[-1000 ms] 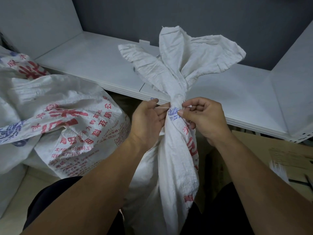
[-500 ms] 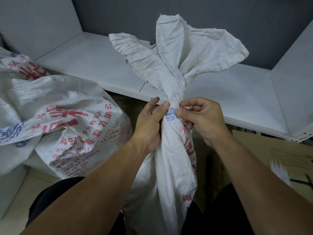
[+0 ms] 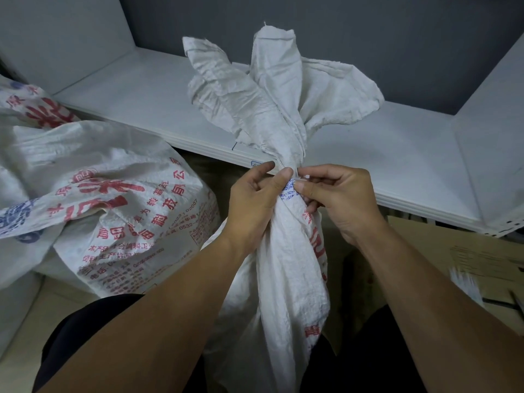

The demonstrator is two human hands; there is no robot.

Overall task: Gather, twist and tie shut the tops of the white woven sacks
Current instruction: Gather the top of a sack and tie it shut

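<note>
A white woven sack [image 3: 286, 268] with red and blue print stands upright between my knees. Its top is gathered into a narrow neck, and the loose mouth fans out above it in crumpled flaps [image 3: 272, 89]. My left hand [image 3: 255, 202] grips the neck from the left, thumb and forefinger at the tightest point. My right hand [image 3: 340, 199] pinches the neck from the right, its fingertips on a thin pale tie wound around the blue-printed patch. Both hands meet at the same spot.
A second white printed sack [image 3: 107, 199] lies slumped to the left. A white shelf [image 3: 397, 154] runs across behind, with white panels at both sides and a dark wall at the back. A cardboard sheet [image 3: 467, 251] with papers lies at lower right.
The sack's loose top has sunk and shifted slightly. My left thumb and forefinger have closed in on the neck again, and my right fingertips stay pinched at the tie.
</note>
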